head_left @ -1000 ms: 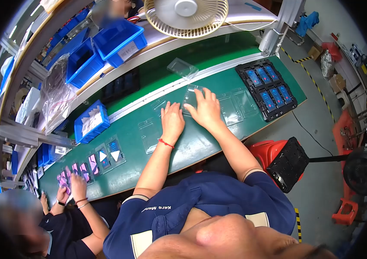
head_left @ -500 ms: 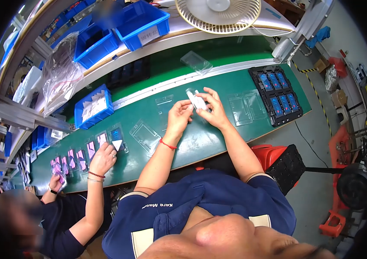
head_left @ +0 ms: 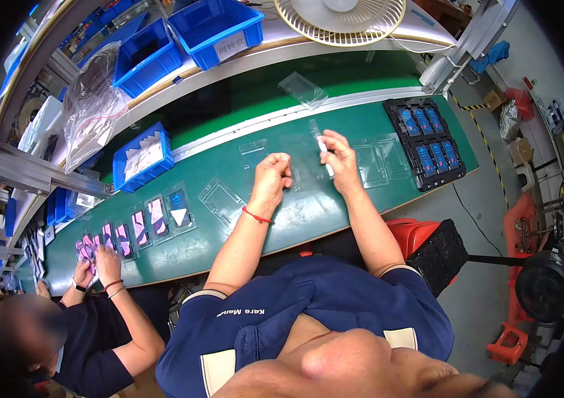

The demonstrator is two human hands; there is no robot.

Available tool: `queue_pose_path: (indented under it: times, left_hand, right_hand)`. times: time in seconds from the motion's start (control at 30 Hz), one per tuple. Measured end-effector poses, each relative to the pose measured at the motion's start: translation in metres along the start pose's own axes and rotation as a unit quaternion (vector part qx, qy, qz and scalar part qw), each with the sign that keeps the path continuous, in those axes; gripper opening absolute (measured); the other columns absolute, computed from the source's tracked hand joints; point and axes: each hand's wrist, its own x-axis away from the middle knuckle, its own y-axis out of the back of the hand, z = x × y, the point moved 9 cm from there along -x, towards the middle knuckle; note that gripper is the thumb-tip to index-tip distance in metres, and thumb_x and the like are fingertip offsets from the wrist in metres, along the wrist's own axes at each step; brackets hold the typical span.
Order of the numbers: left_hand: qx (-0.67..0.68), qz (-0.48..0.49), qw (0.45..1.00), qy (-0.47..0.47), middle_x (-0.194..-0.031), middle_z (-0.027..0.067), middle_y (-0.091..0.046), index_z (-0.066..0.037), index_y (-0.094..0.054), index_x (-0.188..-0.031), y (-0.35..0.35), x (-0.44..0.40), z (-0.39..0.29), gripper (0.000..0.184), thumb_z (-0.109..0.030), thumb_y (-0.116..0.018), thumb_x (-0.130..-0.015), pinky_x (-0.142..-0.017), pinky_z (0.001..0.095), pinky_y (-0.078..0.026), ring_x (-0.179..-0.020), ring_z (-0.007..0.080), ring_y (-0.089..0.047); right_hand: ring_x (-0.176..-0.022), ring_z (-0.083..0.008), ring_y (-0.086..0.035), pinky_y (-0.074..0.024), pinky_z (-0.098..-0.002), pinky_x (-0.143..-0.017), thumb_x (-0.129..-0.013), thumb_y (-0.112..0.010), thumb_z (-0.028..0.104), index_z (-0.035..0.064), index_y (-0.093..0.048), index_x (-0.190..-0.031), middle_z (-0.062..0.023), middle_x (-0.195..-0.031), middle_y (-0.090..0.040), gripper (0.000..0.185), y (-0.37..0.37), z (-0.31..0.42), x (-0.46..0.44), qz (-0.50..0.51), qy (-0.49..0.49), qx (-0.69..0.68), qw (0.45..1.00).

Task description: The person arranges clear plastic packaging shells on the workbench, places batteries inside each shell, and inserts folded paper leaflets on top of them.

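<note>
Over the green table (head_left: 308,222), my right hand (head_left: 343,162) is closed on a slim white piece with a clear end (head_left: 326,154), seen nearly edge-on. My left hand (head_left: 271,179), with a red string at the wrist, has its fingers curled together; anything inside them is hidden. Clear plastic trays lie around my hands: an empty tray (head_left: 219,204) left of my left hand, another tray (head_left: 253,154) behind it, and a pair (head_left: 380,162) to the right of my right hand.
A black tray (head_left: 421,149) of blue cards lies at the right. Clear packs with pink and white pieces (head_left: 139,227) line the left, where a co-worker's hands (head_left: 106,265) handle one. A blue bin (head_left: 142,162) holds white papers. A fan (head_left: 340,23) stands on the shelf.
My hands have moved apart, and the white piece has gone with my right hand, turning more upright. The co-worker's hand has drawn back left from the pack with the white triangle.
</note>
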Motion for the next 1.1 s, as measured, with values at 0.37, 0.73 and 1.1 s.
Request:
queue_pose_path:
  times: [0.37, 0.73, 1.1]
  left_hand:
    - [-0.565, -0.123, 0.766, -0.28, -0.085, 0.0147, -0.063, -0.002, -0.063, -0.101, 0.004, 0.041, -0.076, 0.027, -0.015, -0.067, -0.078, -0.067, 0.0406, -0.048, -0.075, 0.0309, -0.06]
    - [-0.7, -0.108, 0.635, -0.309, -0.105, 0.0147, -0.059, -0.004, -0.065, -0.093, 0.005, 0.089, -0.05, 0.035, -0.033, -0.071, -0.075, -0.1, 0.0574, -0.029, -0.113, 0.0343, -0.048]
    - [-0.622, -0.103, 0.631, -0.451, -0.102, 0.0154, -0.059, -0.002, -0.062, -0.091, 0.012, 0.12, -0.078, 0.027, -0.015, -0.075, -0.071, -0.091, 0.0433, -0.041, -0.105, 0.0355, -0.053]
  right_hand:
    - [-0.116, -0.0342, -0.042, -0.0296, -0.0475, -0.096, -0.068, -0.075, 0.038, 0.0056, -0.062, -0.105, -0.0188, -0.12, -0.05, 0.051, 0.016, 0.071, 0.046, -0.09, 0.206, 0.567, 0.792]
    - [-0.131, -0.0414, -0.027, -0.0146, -0.0575, -0.106, -0.069, -0.063, 0.065, 0.0196, -0.038, -0.139, -0.0249, -0.139, -0.034, 0.086, 0.09, 0.042, 0.04, 0.002, 0.021, 0.691, 0.722]
    - [-0.127, -0.0375, -0.034, -0.0244, -0.0503, -0.103, -0.075, -0.064, 0.054, 0.015, -0.044, -0.134, -0.0227, -0.134, -0.04, 0.073, 0.077, 0.059, 0.036, -0.003, 0.119, 0.629, 0.768]
